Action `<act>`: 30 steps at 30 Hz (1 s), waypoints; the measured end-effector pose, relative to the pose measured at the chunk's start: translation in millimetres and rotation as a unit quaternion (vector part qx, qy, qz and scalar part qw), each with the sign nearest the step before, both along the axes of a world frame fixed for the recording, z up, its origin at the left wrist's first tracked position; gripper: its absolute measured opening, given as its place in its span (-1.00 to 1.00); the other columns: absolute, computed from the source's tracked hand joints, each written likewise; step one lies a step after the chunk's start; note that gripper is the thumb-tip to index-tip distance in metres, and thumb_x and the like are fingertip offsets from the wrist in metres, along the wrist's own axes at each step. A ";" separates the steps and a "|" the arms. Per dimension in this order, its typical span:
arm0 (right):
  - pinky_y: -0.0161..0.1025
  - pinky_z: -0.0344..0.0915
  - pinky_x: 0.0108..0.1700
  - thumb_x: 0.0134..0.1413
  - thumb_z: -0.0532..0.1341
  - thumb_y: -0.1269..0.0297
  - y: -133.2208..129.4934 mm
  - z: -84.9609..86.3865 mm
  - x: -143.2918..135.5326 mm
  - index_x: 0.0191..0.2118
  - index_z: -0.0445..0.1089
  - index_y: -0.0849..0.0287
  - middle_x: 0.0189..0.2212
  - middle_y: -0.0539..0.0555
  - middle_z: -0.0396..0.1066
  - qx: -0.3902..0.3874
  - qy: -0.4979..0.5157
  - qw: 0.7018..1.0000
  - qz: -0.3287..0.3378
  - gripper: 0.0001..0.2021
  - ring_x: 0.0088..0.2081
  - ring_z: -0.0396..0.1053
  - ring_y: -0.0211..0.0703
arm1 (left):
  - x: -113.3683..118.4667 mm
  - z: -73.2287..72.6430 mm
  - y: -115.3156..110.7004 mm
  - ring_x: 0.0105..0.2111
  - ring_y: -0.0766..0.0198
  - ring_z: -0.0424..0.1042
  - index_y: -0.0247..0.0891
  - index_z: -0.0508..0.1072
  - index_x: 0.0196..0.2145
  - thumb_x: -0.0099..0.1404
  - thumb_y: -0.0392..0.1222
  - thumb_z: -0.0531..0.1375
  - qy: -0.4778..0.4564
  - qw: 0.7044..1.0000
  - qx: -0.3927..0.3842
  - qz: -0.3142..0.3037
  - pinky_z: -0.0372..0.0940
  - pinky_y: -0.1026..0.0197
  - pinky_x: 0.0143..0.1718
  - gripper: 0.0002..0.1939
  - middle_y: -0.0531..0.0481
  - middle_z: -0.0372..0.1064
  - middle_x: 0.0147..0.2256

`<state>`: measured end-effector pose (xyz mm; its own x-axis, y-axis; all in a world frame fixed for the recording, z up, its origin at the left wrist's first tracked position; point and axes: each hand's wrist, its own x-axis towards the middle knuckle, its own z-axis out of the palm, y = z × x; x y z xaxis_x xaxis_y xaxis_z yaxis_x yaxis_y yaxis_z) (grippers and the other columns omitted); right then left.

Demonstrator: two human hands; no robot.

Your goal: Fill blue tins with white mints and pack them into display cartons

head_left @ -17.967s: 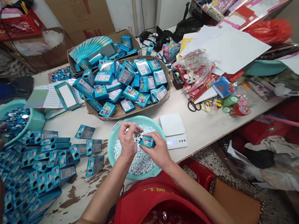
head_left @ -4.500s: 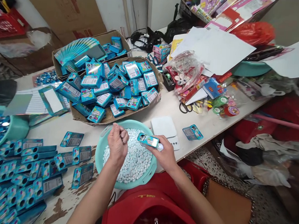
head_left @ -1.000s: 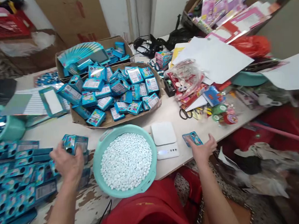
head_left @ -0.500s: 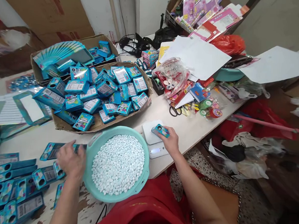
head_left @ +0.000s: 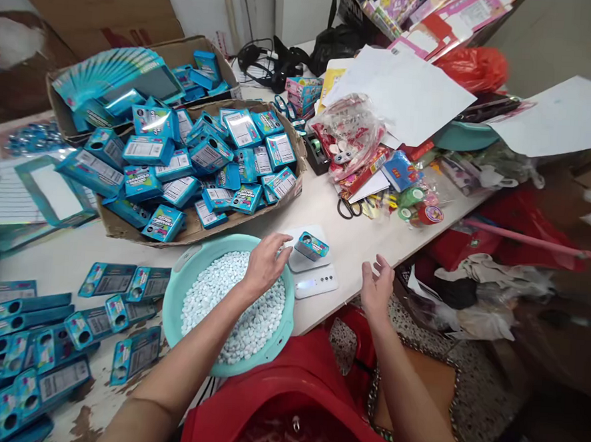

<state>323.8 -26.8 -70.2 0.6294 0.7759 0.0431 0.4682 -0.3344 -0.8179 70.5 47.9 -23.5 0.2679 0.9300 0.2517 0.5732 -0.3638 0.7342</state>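
A small blue candy box (head_left: 312,246) stands on the white kitchen scale (head_left: 316,281), whose display is lit. My left hand (head_left: 267,266) hovers over the right side of a turquoise bowl (head_left: 176,307), just left of the box, with thumb and fingers apart. Small white candies (head_left: 216,286) fill much of the bowl, partly hidden under my left forearm. To the right of the scale, past the table's edge, my right hand (head_left: 378,285) is held with its fingers apart and nothing in them.
A cardboard tray (head_left: 184,237) heaped with blue boxes stands behind the bowl. More flat blue boxes (head_left: 60,380) lie at left. Scissors (head_left: 349,209), a tape dispenser (head_left: 316,154), plastic bags and white paper (head_left: 407,101) crowd the right. The table edge runs below the scale.
The blue box left my right hand and now rests on the scale. My right hand drew away to the right. My left hand moved from the flat boxes across to above the bowl.
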 end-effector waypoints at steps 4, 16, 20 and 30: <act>0.06 0.27 -0.01 -0.02 0.13 -0.13 -21.0 -5.4 10.1 0.03 0.25 0.23 0.00 0.28 0.18 -0.018 0.007 0.999 -0.032 -0.40 -0.02 0.26 0.06 | 11.0 0.6 15.9 -0.25 0.27 0.41 -0.23 0.41 -0.16 0.31 -0.19 0.07 0.012 1.000 -0.019 -0.014 0.29 0.23 -0.21 -0.81 -0.03 0.41 -0.22; 0.00 0.30 -0.04 0.03 0.14 -0.05 -19.4 -17.0 0.1 -0.11 0.35 0.20 -0.07 0.23 0.29 0.006 0.008 1.000 0.001 -0.56 -0.06 0.29 -0.01 | -21.3 -26.6 -3.8 -0.29 0.23 0.39 -0.24 0.41 -0.27 0.33 -0.16 0.02 0.116 0.988 -0.074 0.074 0.25 0.22 -0.27 -0.80 -0.05 0.39 -0.30; 0.00 0.29 -0.04 0.03 0.16 -0.03 -2.8 -13.5 -14.1 -0.09 0.34 0.19 -0.08 0.22 0.30 0.026 0.028 0.998 0.043 -0.58 -0.03 0.28 -0.02 | -35.3 -44.0 -36.0 -0.17 0.12 0.35 -0.24 0.40 -0.21 0.31 -0.09 0.05 0.225 0.961 -0.163 0.011 0.24 0.14 -0.18 -0.78 -0.12 0.37 -0.21; -0.03 0.24 0.01 -0.13 0.30 -0.04 55.8 -13.3 -64.9 -0.11 0.36 0.16 -0.14 0.16 0.37 0.049 0.025 0.981 0.186 -0.51 -0.04 0.29 0.00 | -58.2 -44.6 -49.3 -0.68 0.40 0.09 -0.22 0.18 -0.60 0.18 0.02 0.09 -0.161 0.889 -0.410 0.125 0.03 0.31 -0.62 -0.67 0.13 0.09 -0.65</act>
<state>258.9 29.1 -83.4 0.3069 0.9460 0.1046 0.5010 -0.0671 -0.8628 12.3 -1.4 -68.0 0.0645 0.8560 -0.5129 0.2734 0.4792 0.8341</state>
